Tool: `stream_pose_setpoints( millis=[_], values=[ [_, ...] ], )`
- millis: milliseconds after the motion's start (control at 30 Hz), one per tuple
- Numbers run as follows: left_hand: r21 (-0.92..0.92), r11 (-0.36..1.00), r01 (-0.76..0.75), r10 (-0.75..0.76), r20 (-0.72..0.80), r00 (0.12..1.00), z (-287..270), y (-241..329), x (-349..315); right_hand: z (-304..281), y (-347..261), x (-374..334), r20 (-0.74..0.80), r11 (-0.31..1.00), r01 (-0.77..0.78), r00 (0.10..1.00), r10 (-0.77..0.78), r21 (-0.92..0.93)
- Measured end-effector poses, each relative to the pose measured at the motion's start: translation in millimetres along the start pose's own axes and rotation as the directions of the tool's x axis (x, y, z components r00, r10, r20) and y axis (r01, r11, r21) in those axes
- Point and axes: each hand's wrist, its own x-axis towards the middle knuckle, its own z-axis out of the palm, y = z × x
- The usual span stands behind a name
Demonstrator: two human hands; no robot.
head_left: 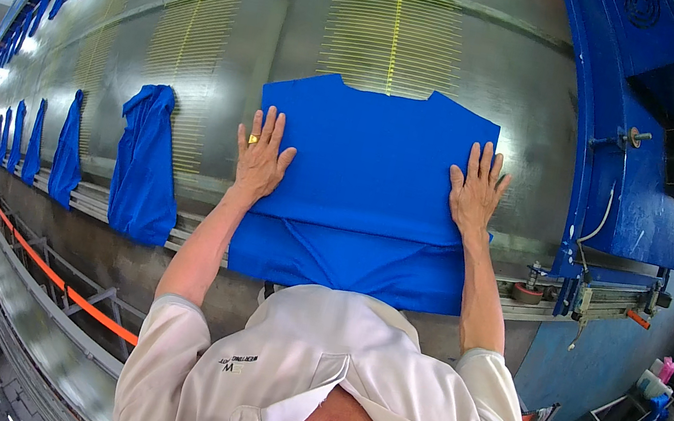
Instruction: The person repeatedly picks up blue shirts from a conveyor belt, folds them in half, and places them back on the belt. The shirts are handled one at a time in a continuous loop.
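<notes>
A blue cut garment panel (370, 153) lies flat on a long metal table (252, 24) in front of me. Its neckline and shoulder edges point away from me, and its lower part, with a fold across it, hangs over the near edge against my shirt. My left hand (263, 148), with a yellow ring on one finger, rests flat on the panel's left edge. On the right edge my right hand (477, 190) lies flat as well, fingers stretched out. Neither hand grips the cloth.
Several bunched blue cloth pieces, the nearest a large one (144, 168), hang over the near edge leftward. Yellow ruled lines (394, 40) mark the tabletop. A blue machine frame (623, 171) stands on the right beside a metal rail (518, 306). An orange strip (70, 290) runs along the lower left.
</notes>
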Motion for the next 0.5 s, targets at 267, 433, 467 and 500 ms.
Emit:
stream_pose_setpoints(
  millis=[267, 433, 467, 500],
  values=[
    [-0.003, 0.966, 0.26, -0.26, -0.014, 0.966, -28.1, 13.6, -42.4, -51.0, -13.6, -25.9, 0.049, 0.991, -0.124, 0.991, 0.122, 0.051],
    [-0.314, 0.851, 0.422, -0.515, -0.336, 0.789, -43.9, 15.5, -166.6, -93.7, 9.1, -134.5, -0.126, 0.919, -0.205, 0.957, 0.26, 0.337],
    [-0.37, 0.781, 0.503, -0.622, -0.395, 0.676, -45.1, 20.2, -191.4, -100.1, 10.1, -157.7, -0.117, 0.882, -0.271, 0.934, 0.338, 0.387],
    [-0.529, 0.665, 0.527, -0.744, -0.412, 0.526, -26.0, 18.5, -221.9, -97.7, 18.2, -181.1, 0.002, 0.786, -0.423, 0.881, 0.473, 0.45]
  ],
)
